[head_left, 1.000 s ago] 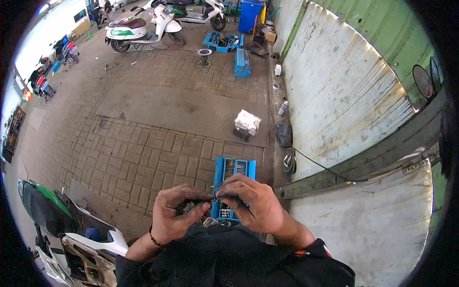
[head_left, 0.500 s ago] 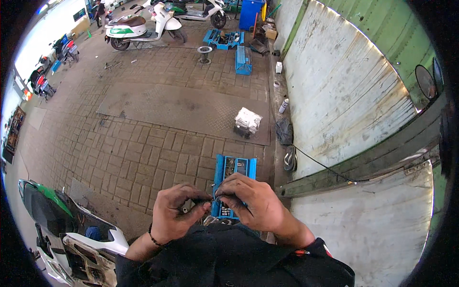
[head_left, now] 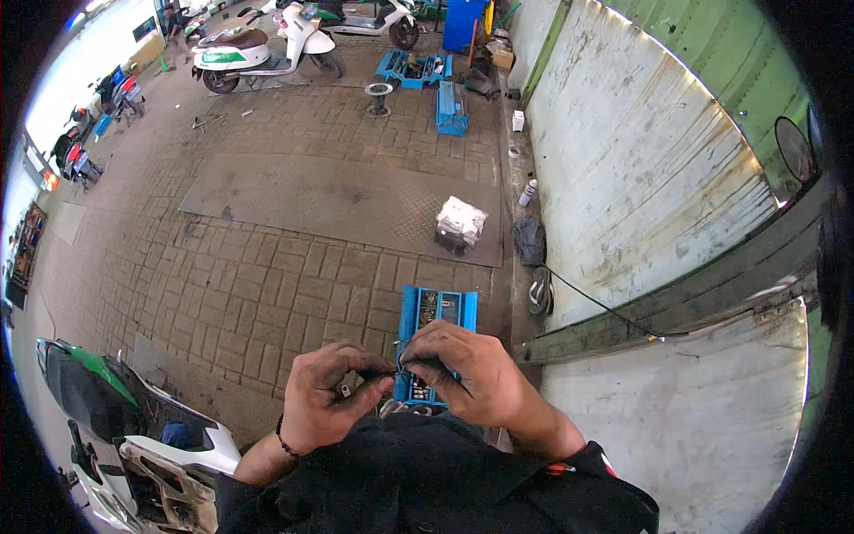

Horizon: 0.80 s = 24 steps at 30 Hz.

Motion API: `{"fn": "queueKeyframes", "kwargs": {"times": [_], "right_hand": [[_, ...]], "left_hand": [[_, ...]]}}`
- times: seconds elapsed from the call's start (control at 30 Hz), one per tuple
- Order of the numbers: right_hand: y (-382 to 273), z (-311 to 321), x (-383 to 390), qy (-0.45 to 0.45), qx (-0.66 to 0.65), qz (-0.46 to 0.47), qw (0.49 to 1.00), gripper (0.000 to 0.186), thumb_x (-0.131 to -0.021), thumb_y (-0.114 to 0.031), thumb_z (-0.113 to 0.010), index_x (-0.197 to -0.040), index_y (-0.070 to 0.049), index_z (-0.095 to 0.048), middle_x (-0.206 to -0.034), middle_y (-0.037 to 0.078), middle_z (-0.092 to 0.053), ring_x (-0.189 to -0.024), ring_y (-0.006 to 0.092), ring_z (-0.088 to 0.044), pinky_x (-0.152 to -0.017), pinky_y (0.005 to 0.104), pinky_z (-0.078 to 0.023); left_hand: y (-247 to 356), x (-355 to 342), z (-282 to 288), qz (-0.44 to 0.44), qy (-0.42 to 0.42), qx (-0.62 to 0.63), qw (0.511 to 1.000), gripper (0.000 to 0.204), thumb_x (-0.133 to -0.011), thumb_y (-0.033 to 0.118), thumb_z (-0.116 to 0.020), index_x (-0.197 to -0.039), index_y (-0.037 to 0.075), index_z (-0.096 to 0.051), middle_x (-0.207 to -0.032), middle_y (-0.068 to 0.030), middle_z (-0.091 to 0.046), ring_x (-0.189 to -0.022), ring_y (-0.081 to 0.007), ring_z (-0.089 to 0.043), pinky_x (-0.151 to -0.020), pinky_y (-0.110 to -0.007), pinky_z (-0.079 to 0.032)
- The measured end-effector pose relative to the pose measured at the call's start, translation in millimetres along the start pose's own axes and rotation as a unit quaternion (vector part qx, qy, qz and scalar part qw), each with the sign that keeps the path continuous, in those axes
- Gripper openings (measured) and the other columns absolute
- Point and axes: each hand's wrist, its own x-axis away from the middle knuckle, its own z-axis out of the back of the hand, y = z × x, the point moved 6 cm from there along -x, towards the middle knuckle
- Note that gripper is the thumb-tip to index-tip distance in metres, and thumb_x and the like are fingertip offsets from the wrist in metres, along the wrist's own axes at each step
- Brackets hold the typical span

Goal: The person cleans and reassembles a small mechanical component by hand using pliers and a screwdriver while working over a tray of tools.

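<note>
A small dark piece sits where the two sets of fingertips almost meet, just in front of the dark clothing; it is too tiny for me to say what it is. On my feed the left hand has thumb and forefinger drawn to a narrow pinch at it, and the right hand pinches just as tightly from the other side. How each finger bears on it, I cannot tell.

Behind the hands I see an open blue toolbox on the paved floor, partly covered by the fingers, with metal sockets inside.

Further out, a white bundle rests on a metal plate. To my right, a dark bag, a sandal and a spray can line the pale wall. At lower left stands a stripped scooter; at the top, a white-and-green scooter, a metal coil and a blue bin.
</note>
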Motion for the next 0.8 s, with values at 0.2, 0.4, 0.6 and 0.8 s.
{"fn": "queueKeyframes", "kwargs": {"times": [0.2, 0.4, 0.6, 0.8], "right_hand": [[1.9, 4.1, 0.9, 0.003, 0.004, -0.003, 1.0, 0.021, -0.08, -0.003, -0.063, -0.097, -0.003, -0.052, -0.087, 0.015, -0.055, -0.079, 0.0362, -0.058, -0.065, 0.0404, -0.048], [5.8, 3.9, -0.3, 0.003, 0.001, -0.014, 1.0, 0.02, -0.078, -0.001, -0.063, -0.096, -0.002, -0.053, -0.087, 0.014, -0.057, -0.08, 0.0341, -0.059, -0.066, 0.0387, -0.049], [10.4, 0.0, 0.1, -0.027, 0.054, -0.021, 0.998, 0.027, -0.077, -0.006, -0.063, -0.102, -0.002, -0.053, -0.09, 0.015, -0.054, -0.079, 0.0355, -0.058, -0.065, 0.04, -0.05], [10.1, -5.2, 0.8, -0.048, 0.166, 0.073, 0.982, 0.03, -0.073, -0.01, -0.062, -0.101, -0.003, -0.055, -0.093, 0.013, -0.055, -0.082, 0.0302, -0.058, -0.069, 0.0367, -0.048]], "left_hand": [[-6.3, -2.6, -2.1, -0.019, 0.011, 0.028, 0.999, 0.013, -0.073, 0.003, -0.07, -0.085, 0.001, -0.065, -0.079, -0.0115, -0.066, -0.072, -0.02, -0.064, -0.065, -0.028, -0.049], [-8.9, -6.7, -4.1, -0.014, 0.001, 0.013, 1.0, 0.014, -0.073, 0.005, -0.071, -0.084, 0.001, -0.065, -0.078, -0.0118, -0.065, -0.071, -0.0227, -0.064, -0.063, -0.029, -0.048], [-3.5, -10.5, -4.4, -0.048, 0.013, -0.027, 0.998, 0.009, -0.073, -0.003, -0.066, -0.081, -0.004, -0.063, -0.077, -0.0122, -0.063, -0.069, -0.0203, -0.061, -0.064, -0.027, -0.048], [-18.8, -9.7, -5.3, 0.055, -0.021, -0.025, 0.998, 0.007, -0.078, 0.002, -0.064, -0.083, -0.003, -0.063, -0.078, -0.0087, -0.064, -0.071, -0.0143, -0.06, -0.066, -0.028, -0.048]]}}
